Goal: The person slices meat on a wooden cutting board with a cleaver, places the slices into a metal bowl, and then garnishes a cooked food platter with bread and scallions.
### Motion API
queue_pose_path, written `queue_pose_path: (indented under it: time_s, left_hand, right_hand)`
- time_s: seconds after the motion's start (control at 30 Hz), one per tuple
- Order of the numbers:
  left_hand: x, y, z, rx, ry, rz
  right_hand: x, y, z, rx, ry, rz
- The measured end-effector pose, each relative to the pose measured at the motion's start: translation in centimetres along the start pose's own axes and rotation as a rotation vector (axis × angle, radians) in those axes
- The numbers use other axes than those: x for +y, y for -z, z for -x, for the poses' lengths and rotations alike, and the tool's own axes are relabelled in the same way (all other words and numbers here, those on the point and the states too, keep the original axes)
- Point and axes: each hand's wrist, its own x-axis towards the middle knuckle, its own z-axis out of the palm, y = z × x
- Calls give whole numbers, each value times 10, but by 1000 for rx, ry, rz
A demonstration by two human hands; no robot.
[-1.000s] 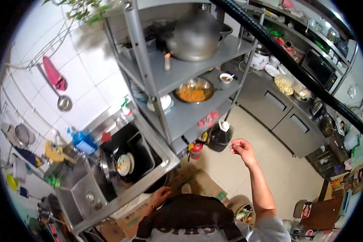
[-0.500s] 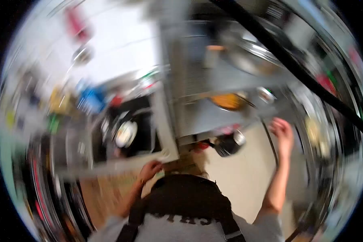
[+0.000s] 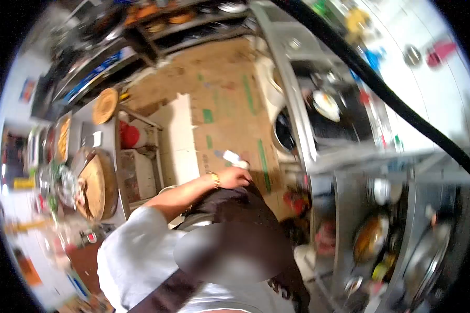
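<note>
My left hand [image 3: 234, 178], with a gold bracelet at its wrist, hangs over the front of my dark apron [image 3: 235, 208]. Its fingers are loosely bent, partly hidden, and nothing shows in them. Just beyond the hand, above the cardboard floor, is a small white object [image 3: 231, 156] I cannot make out. My right hand is out of view. To the right stands a metal sink [image 3: 302, 125] with a pale oval dish [image 3: 326, 106] in it.
Cardboard [image 3: 224, 99] covers the floor ahead. A round wooden chopping block [image 3: 103, 188] sits on the left counter, near a woven round tray [image 3: 105, 105]. Metal shelving [image 3: 324, 195] at right holds a pan of orange-brown food [image 3: 371, 240]. A dark bin [image 3: 283, 130] stands beside the sink.
My view has turned left: the sink has gone from left to right, and cardboard flooring and the chopping block have appeared. My left hand now lies before my apron; my right hand has left view.
</note>
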Motion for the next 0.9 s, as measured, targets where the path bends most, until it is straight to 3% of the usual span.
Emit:
queue_pose_path:
  time_s: [0.03, 0.2, 0.3, 0.4, 0.43, 0.47, 0.5, 0.53, 0.57, 0.6, 0.63, 0.67, 0.7, 0.73, 0.77, 0.9]
  left_hand:
    - [11, 8, 16, -8, 125, 0]
    - [3, 11, 65, 156, 241, 71]
    - [-26, 6, 81, 147, 328, 304]
    - [-30, 14, 96, 169, 362, 386]
    - [-36, 16, 101, 192, 355, 371]
    - [-41, 20, 105, 189, 346, 376]
    - [-45, 25, 110, 191, 354, 390]
    - [-49, 28, 115, 192, 367, 402]
    - [-54, 30, 120, 208, 398, 456]
    - [-54, 35, 122, 205, 391, 451]
    - [-53, 39, 123, 199, 405, 449]
    - [-54, 41, 126, 191, 424, 451]
    - [-62, 43, 126, 164, 409, 463]
    - [-66, 47, 124, 158, 404, 466]
    - [-67, 50, 123, 156, 386, 422]
    - [-68, 63, 117, 214, 413, 453]
  right_hand:
    - [14, 11, -6, -19, -6, 21]
    - [7, 15, 6, 96, -40, -54]
    - [-1, 2, 25, 330, -21, -53]
    - [-100, 2, 100, 571, -31, -141]
    - [-94, -14, 109, 627, 38, -564]
    - [-164, -14, 149, 672, -36, -589]
    - [-142, -30, 157, 565, 74, -826]
    - [-188, -40, 190, 464, 181, -918]
    - [-238, -52, 219, 384, 109, -724]
    - [-268, -84, 240, 180, 182, -940]
    - [-311, -104, 260, -11, 120, -839]
    - [-344, -127, 275, -169, 387, -606]
    - [-374, -149, 289, -511, 331, -802]
    - [-416, -155, 301, -788, 101, -946]
    - [-423, -194, 304, -835, 184, -1066]
    - [-503, -294, 291, -851, 330, -984]
